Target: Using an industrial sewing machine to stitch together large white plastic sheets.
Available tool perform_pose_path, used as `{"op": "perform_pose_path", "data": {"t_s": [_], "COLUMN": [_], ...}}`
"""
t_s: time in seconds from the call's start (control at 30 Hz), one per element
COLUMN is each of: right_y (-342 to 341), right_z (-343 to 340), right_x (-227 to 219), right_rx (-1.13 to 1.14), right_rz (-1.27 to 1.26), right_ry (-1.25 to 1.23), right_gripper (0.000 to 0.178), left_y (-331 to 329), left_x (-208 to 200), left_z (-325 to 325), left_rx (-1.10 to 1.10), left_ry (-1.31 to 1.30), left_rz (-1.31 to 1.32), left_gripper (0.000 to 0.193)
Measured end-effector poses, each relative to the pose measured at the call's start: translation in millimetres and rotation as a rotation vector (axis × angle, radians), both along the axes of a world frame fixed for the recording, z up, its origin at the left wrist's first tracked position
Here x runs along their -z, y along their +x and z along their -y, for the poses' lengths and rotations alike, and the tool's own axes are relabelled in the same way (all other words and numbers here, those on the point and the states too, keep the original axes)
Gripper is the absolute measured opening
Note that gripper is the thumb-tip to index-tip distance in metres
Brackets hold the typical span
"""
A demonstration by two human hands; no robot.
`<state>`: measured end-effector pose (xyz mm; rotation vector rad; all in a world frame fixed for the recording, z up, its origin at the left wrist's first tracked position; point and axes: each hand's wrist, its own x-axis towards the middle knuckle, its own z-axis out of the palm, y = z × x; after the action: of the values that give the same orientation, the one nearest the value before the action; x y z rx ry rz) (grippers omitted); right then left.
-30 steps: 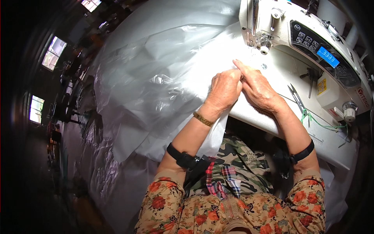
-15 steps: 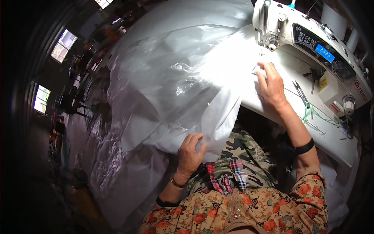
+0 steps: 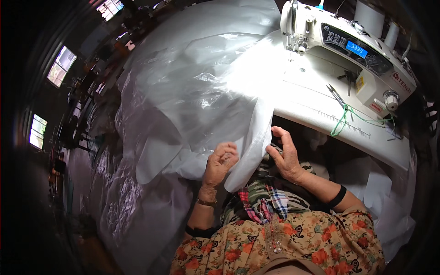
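A large white sheet [image 3: 174, 133], glossy like plastic film, spreads from the sewing machine [image 3: 339, 41] down to my lap. Its near corner hangs as a folded, textured strip [image 3: 251, 158]. Just left of that strip is my left hand [image 3: 221, 162], its fingers loosely curled and slightly blurred, with nothing visible in them. At the strip's right edge my right hand [image 3: 288, 158] has thumb and fingers apart; its fingertips are close to the edge, and whether they touch it I cannot tell. The needle area is washed out by bright lamp light.
On the white machine table [image 3: 311, 103] lie small scissors [image 3: 337, 95] and a tangle of green thread [image 3: 341, 120]. A dark metal tool [image 3: 349, 80] lies near the machine's pillar. Thread cones [image 3: 369, 18] stand behind. More white sheeting [image 3: 371, 188] hangs at the lower right.
My right hand has left the sheet beside the needle and come down toward my lap, by the sheet's edge. My left hand has shifted slightly up, its fingers more curled. The view has turned slightly.
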<state>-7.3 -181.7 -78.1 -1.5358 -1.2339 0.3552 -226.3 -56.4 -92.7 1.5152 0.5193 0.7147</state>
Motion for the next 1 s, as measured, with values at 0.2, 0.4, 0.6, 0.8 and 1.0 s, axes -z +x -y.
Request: {"op": "perform_pose_path", "data": {"t_s": [0.2,0.4,0.6,0.8,1.0], "right_y": [-5.3,-4.0,-32.9,-14.0,16.0], "right_z": [-11.5,3.0,-38.2,-26.1,8.8], "right_x": [29.0,37.8,15.6,23.3,57.4], "right_rx": [0.021,0.079,-0.240,-0.403,-0.477], "right_rz": [-0.163,-0.419,-0.255,-0.445,-1.100], "right_ry": [-0.060,-0.058,-0.096,-0.305,-0.274], "right_gripper": [0.058,0.062,0.050,0.046,0.040], "left_y": [30.9,12.3,30.4,49.5,53.7], "left_x": [8.5,-53.6,-129.8,-123.3,-24.3], "left_z": [-14.9,7.9,41.3,73.1,72.3], "left_rx": [-0.056,0.112,0.205,0.412,0.390], "left_ry": [-0.354,-0.437,-0.182,0.350,0.348], "left_rz": [-0.004,0.063,-0.152,-0.280,-0.351], "left_gripper": [0.055,0.020,0.005,0.019,0.020]}}
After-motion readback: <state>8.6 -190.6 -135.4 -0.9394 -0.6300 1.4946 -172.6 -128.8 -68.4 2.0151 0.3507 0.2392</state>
